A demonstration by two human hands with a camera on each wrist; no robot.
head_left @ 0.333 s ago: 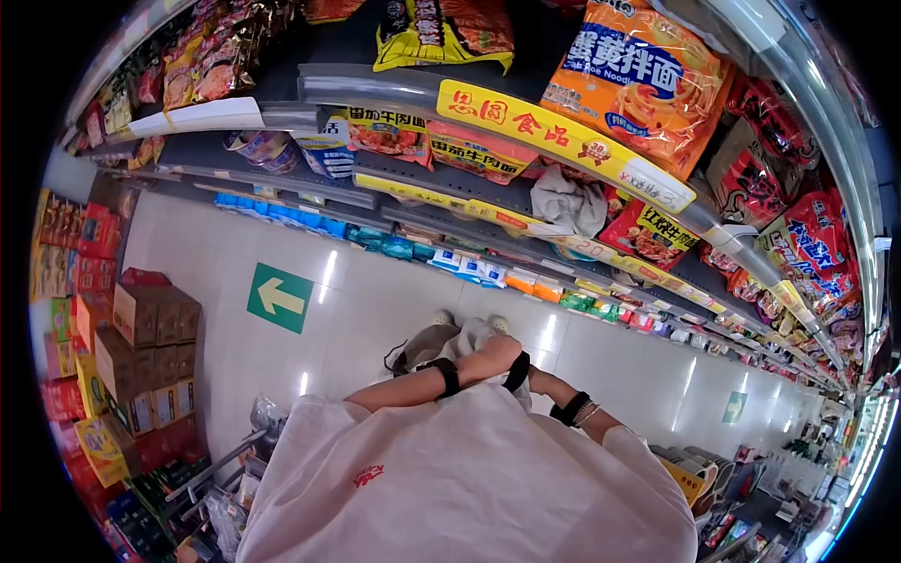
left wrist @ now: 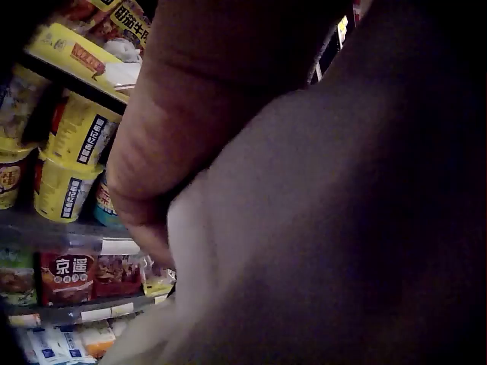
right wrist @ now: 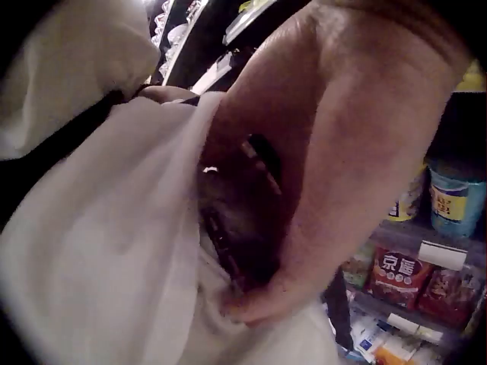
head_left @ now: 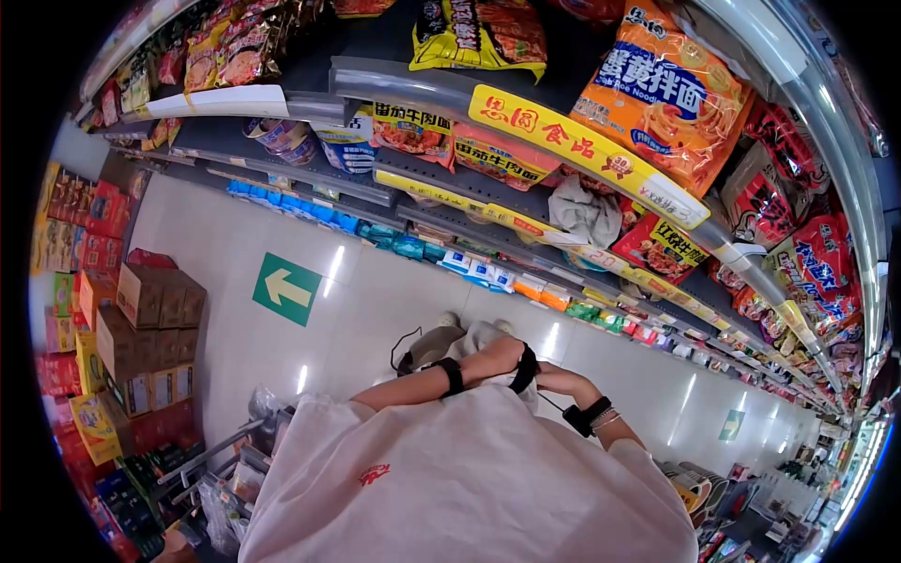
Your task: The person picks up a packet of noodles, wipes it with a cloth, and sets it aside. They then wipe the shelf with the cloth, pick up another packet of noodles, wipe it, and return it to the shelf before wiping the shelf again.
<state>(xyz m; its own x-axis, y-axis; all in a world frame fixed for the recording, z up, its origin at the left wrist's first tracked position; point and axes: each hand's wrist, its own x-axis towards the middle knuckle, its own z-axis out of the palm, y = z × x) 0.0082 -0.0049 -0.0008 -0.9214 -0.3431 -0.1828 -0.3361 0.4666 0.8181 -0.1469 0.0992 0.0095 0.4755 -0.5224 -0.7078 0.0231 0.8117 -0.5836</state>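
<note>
In front of the waist, my left hand [head_left: 493,358] is bent inward, a black band [head_left: 451,376] behind it. The left wrist view shows its curled fingers [left wrist: 152,175] against white cloth [left wrist: 243,220], tips hidden. Close beside it is my right hand [head_left: 563,380], with a black wrist camera [head_left: 584,416] and bracelet. Between the hands runs a black strap [head_left: 525,369]. In the right wrist view, thumb and fingers of the right hand [right wrist: 342,167] curl round a dark, partly shiny object [right wrist: 247,205] over the white shirt [right wrist: 114,236]; I cannot tell its kind.
Ahead, shelves hold instant noodle packs [head_left: 668,89] and cups [left wrist: 72,156]. A crumpled grey cloth [head_left: 584,211] lies on a lower shelf. Left are stacked cartons [head_left: 155,319] and a metal cart rail [head_left: 211,455]. A green arrow sign [head_left: 285,289] marks the tiled floor.
The head view has shifted, so shelves and packs sit further right and slightly lower. More of the right hand shows beside the strap, and a thin cable appears near its wrist.
</note>
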